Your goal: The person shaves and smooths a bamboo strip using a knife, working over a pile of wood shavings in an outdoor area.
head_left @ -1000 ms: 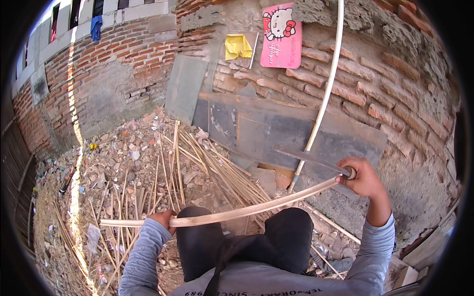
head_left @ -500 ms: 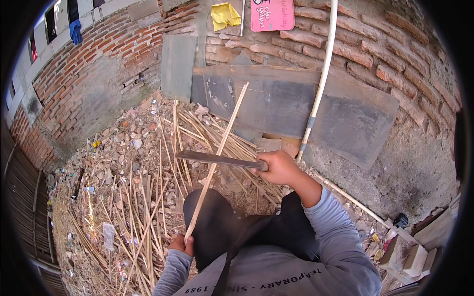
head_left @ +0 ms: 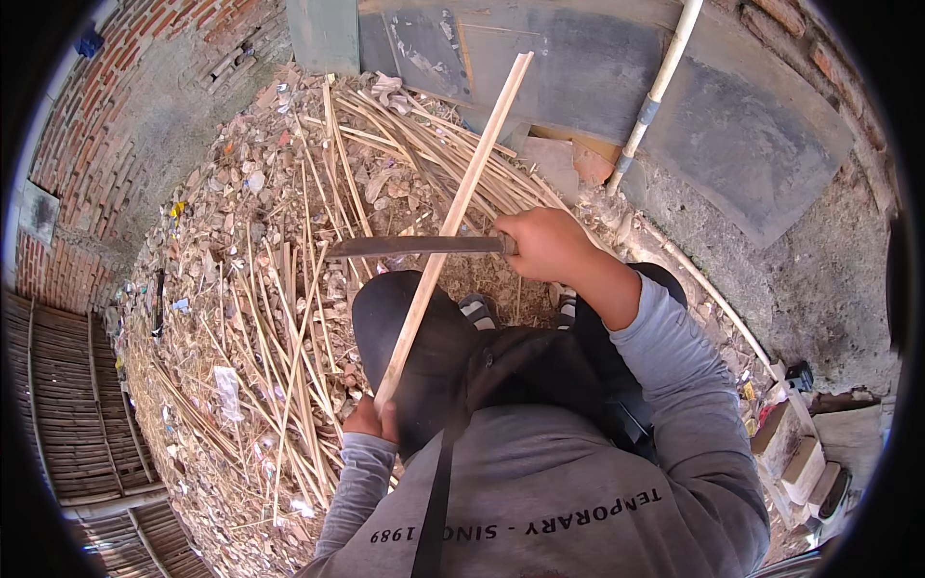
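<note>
My left hand [head_left: 372,421] is closed around the lower end of a long, pale bamboo strip [head_left: 472,178], which slants up and away to the right over my left knee. My right hand [head_left: 551,246] grips the short handle of a machete [head_left: 385,247]. Its dark, worn blade points left and crosses the strip near the middle. Whether the edge touches the strip or passes just over it, I cannot tell. Beyond my knees lies a bundle of similar bamboo strips [head_left: 424,135]. More loose strips [head_left: 289,376] are scattered on the ground to my left.
Rubble and litter [head_left: 207,231] cover the ground. Grey boards [head_left: 540,63] lean against the far wall, with a white pipe [head_left: 665,77] in front. A brick wall [head_left: 125,125] and a slatted bamboo panel [head_left: 72,405] stand left. Blocks [head_left: 795,453] are stacked at the right.
The view has tipped downward, so the ground and walls sit higher in the picture. The machete lies more level and crosses the strip somewhat closer to my left hand. Both hands keep their grip.
</note>
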`<action>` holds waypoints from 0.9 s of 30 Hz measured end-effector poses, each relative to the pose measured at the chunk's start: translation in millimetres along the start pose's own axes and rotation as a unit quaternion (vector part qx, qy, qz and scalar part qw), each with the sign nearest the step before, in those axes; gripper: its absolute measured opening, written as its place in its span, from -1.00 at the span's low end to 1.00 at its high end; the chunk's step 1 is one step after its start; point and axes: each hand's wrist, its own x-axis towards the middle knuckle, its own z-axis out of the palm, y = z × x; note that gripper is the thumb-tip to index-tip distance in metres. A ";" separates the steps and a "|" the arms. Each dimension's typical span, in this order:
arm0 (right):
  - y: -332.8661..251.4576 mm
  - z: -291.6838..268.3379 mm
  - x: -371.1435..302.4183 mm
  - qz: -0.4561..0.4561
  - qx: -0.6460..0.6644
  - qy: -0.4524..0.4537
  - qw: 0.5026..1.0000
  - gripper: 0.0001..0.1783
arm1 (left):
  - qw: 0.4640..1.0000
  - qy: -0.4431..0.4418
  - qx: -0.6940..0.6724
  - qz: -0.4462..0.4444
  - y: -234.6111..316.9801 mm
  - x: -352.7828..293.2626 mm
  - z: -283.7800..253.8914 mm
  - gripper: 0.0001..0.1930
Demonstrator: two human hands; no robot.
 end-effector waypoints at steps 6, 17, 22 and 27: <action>22.5 0.4 22.3 0.096 0.044 -0.059 0.993 -0.78 | 0.999 0.027 0.010 -0.032 9.2 -2.0 -1.6 -0.54; 24.7 21.0 41.0 0.108 0.047 -0.063 0.991 -0.74 | 0.998 0.034 0.039 -0.028 8.8 8.8 -14.9 -0.49; 8.6 23.4 26.9 0.080 0.044 -0.060 0.994 -0.74 | 0.997 0.041 0.060 -0.018 1.1 4.2 -15.1 -0.49; 24.9 32.2 30.2 0.113 0.088 -0.096 0.985 -0.68 | 0.998 0.018 0.055 -0.040 6.4 10.2 -14.2 -0.46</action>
